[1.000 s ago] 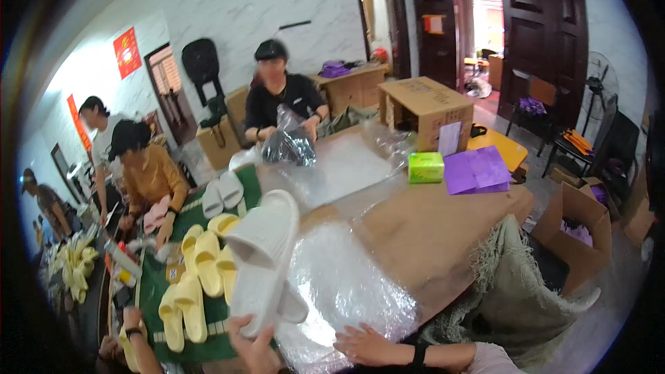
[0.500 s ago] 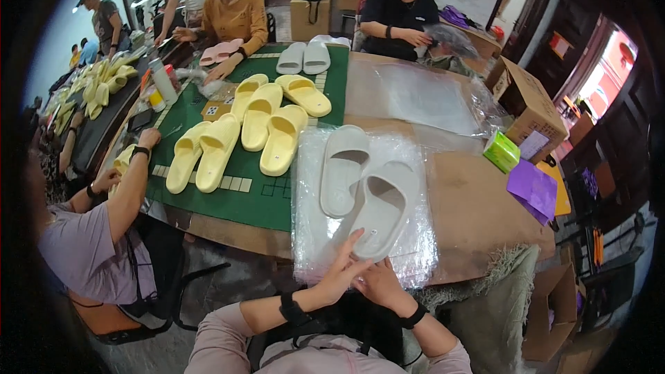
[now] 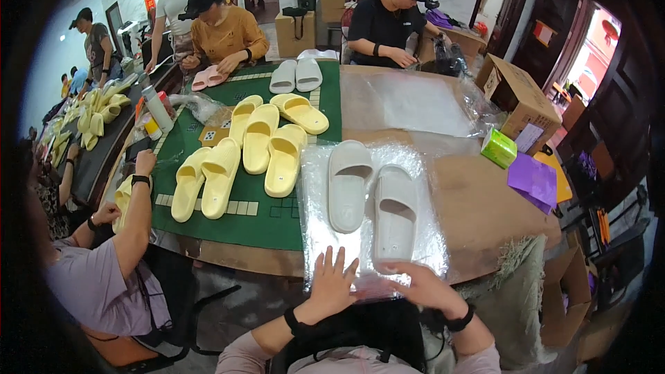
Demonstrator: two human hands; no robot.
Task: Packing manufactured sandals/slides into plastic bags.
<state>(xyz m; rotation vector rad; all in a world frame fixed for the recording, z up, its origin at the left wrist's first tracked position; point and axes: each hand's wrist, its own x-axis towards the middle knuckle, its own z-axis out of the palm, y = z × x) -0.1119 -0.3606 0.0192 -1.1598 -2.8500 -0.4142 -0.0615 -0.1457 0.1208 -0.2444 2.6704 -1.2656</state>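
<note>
On the brown table [image 3: 488, 232], clear plastic sheets [image 3: 431, 235] bear two grey slippers [image 3: 348, 197] side by side. At their seven o'clock the left hand [image 3: 332, 289] is spread, grasping nothing; at five o'clock the right hand [image 3: 427, 288] is unclenched beside the nearer slipper, contact unclear.

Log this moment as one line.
grey slippers: side by side on clear plastic; left hand: spread open over plastic; right hand: by heel of right slipper, contact unclear; several yellow slippers: on green mat
</note>
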